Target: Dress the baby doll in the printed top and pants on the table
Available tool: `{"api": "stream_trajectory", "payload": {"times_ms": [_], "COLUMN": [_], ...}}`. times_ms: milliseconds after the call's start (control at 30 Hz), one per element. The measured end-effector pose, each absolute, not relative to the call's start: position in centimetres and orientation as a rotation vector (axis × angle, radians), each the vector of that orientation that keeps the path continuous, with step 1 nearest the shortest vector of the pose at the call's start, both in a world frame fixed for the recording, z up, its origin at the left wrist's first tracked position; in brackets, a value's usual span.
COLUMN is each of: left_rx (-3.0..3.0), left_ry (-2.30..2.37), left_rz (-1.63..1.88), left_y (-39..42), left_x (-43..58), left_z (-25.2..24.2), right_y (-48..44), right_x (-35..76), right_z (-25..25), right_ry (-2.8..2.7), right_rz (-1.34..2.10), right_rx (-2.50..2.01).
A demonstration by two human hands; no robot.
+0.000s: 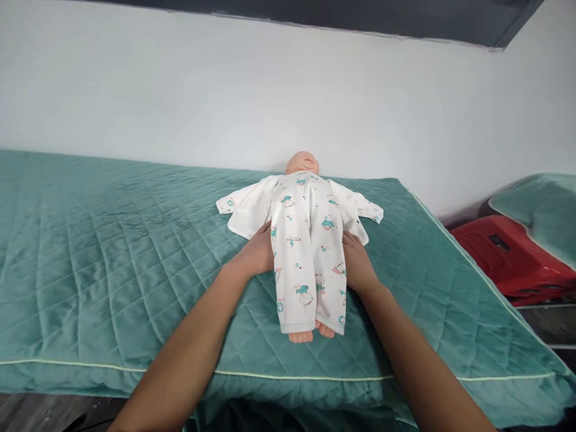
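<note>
A baby doll [302,162] lies on its back on the green quilted bed cover, head toward the wall and toes toward me. White printed pants [294,252] stretch from its neck down to its feet, where bare toes poke out of both cuffs. Its white jacket [252,204] is open, with the sleeves spread to either side. My left hand [260,251] is against the left side of the pants, its fingers hidden behind the cloth. On the other side, my right hand [357,261] touches the pants near the jacket hem; its fingertips are out of sight.
The green quilted cover [135,264] has a pale piped edge at the front and right. A white wall [180,90] rises behind it, under a dark panel [360,24]. Right of the bed are a red plastic object [508,252] and another green cover [544,207].
</note>
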State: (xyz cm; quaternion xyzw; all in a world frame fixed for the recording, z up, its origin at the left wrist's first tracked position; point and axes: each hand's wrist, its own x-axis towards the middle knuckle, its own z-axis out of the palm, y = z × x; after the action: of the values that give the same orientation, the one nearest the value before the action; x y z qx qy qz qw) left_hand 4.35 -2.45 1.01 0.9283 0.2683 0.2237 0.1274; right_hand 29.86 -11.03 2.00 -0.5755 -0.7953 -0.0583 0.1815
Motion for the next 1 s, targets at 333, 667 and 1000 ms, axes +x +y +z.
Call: {"api": "stream_trajectory", "payload": {"times_ms": [333, 667, 1000], "left_rx": [2.561, 2.787, 2.609], "left_ry": [0.948, 0.905, 1.083], "left_rz": [0.739, 0.76, 0.766], "left_y": [-2.5, -5.8, -6.1], "left_x": [4.2, 2.1, 1.5], "left_z": [1.7, 1.3, 0.9], "right_y": [-10.9, -10.9, -14.3], "right_x": [29.8, 29.9, 29.7], "right_z": [2.2, 2.1, 2.3], "right_ry": [-2.172, -2.127, -2.12], "right_rz": [-0.176, -0.084, -0.133], "right_rx": [-1.519, -1.564, -1.53]}}
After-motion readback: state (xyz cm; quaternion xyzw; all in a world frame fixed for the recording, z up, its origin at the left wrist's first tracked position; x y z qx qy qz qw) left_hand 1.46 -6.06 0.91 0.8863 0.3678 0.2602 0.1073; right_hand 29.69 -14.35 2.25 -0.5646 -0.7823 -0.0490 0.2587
